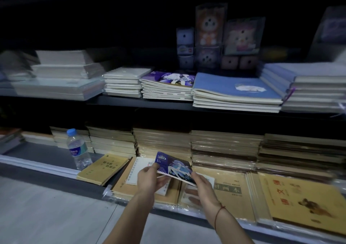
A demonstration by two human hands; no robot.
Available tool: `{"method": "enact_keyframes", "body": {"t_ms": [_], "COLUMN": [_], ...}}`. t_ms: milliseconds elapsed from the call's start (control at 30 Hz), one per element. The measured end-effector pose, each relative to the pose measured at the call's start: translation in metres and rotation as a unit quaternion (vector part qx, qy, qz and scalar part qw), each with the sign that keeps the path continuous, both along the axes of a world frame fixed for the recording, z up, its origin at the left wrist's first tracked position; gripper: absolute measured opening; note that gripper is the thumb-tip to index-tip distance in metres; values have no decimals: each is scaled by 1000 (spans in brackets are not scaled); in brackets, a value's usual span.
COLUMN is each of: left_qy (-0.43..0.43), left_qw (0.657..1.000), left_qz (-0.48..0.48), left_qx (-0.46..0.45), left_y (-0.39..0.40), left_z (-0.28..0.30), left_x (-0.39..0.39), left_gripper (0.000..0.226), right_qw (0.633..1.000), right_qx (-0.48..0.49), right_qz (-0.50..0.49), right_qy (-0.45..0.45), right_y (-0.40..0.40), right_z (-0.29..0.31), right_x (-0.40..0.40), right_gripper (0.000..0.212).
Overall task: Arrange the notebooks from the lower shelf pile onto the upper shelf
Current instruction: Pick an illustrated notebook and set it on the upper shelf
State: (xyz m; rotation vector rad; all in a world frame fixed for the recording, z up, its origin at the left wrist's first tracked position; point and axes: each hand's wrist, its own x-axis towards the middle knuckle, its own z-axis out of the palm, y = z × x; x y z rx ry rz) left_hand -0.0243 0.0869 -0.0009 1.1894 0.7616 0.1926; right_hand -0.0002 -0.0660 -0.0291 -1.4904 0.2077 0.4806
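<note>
Both hands hold one purple notebook (173, 167) with an illustrated cover, lifted and tilted above the front of the lower shelf (46, 154). The left hand (149, 178) pinches its left edge, thumb on the cover and fingers curled underneath. The right hand (203, 184) grips its lower right corner, with a thin red string round that wrist.

Under the held notebook, flat on the lower shelf, lie a white spiral pad (139, 170) and tan exercise books (232, 193) in clear wrap. A yellow-tan book (104, 169) lies at an angle to their left, and just beside it, near the shelf's front edge, a water bottle (77, 148) with a blue cap stands upright. At the right end of the lower shelf lies an orange-yellow book (303, 200) with red characters. Behind all these, stacks of brown wrapped books (224, 146) fill the back of the shelf.

On the upper shelf (146, 104), a pile of matching purple notebooks (166, 86) sits near the middle, between a stack of white notebooks (123, 82) on its left and a stack of blue notebooks (236, 92) on its right. Behind them, packets with cartoon animal pictures (211, 26) stand upright.
</note>
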Motion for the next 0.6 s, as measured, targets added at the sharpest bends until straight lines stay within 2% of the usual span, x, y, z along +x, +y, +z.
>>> {"method": "enact_keyframes", "body": {"t_ms": [200,433,600], "left_qy": [-27,-67,-98], "left_qw": [999,994,989], "left_qz": [22,67,106], "left_qx": [-15,51,45], "left_y": [-18,-33,-44], "left_z": [20,47,70], "left_x": [-9,-32,-47], "left_gripper": [21,13,10], "right_qw": [999,991,980], "right_qx": [35,53,71], "right_qz": [-12,-2,19], "right_qy": [-35,-119,-187], "right_y": [-12,-19,-15], "right_z": [26,58,76], "right_x": [-4,-9,-12], "right_gripper": [33,27,32]}}
